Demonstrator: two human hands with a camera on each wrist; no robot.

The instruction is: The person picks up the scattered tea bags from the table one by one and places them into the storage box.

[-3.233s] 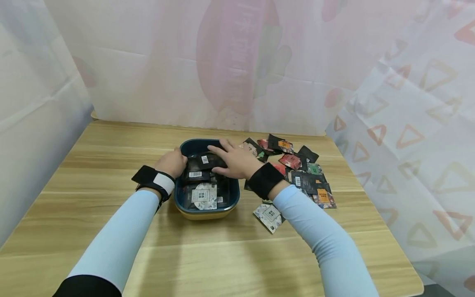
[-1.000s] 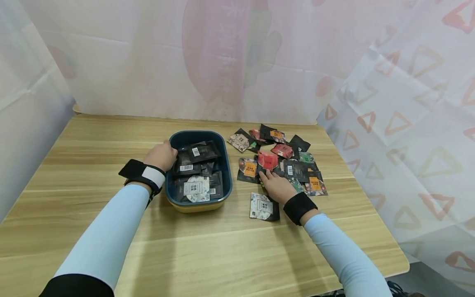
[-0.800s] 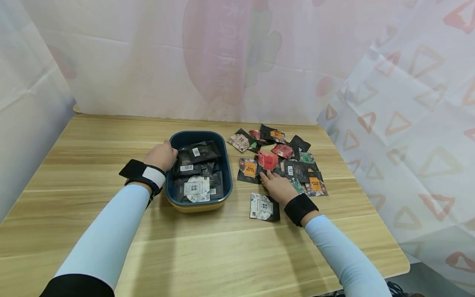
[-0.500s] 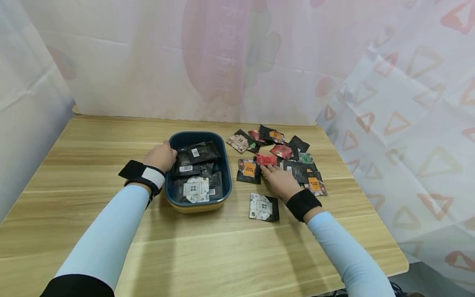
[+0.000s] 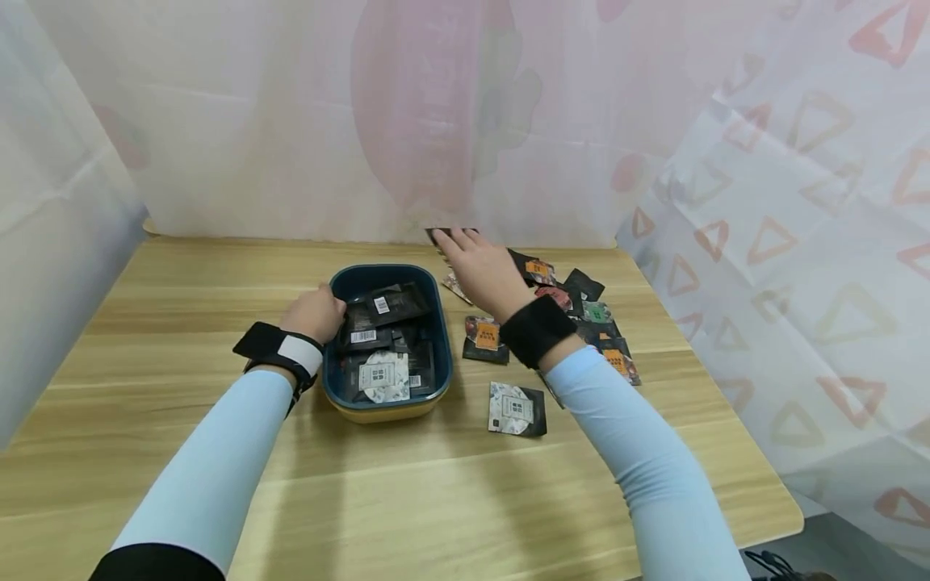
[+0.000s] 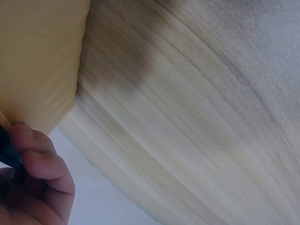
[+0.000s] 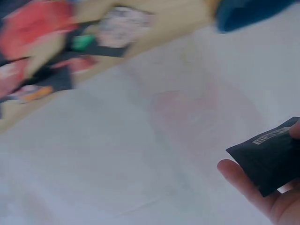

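a black sachet [image 7: 273, 154] with a barcode sits in the right hand [image 5: 483, 270], lifted clear of the table, above the far right corner of the blue tub [image 5: 340, 284]; the fingers [image 7: 240, 180] lie fairly straight under it with the thumb tip on its upper corner, a light pinch that keeps the flat packet level; the left hand [image 5: 314, 314] curls over the tub's left rim, fingers bent round the edge, which i take to be there to steady the tub; inside lie more dark sachets [image 5: 385, 339] in a loose heap, one pale with a square mark; to the right, on the wooden table [image 5: 182, 420], the loose sachets [image 5: 581, 311] are scattered in reach of the right hand, red, green and orange-labelled among them; one grey sachet [image 5: 517, 410] lies apart, nearer the person; white sheeting [image 5: 291, 121] closes in the table behind and at the sides.
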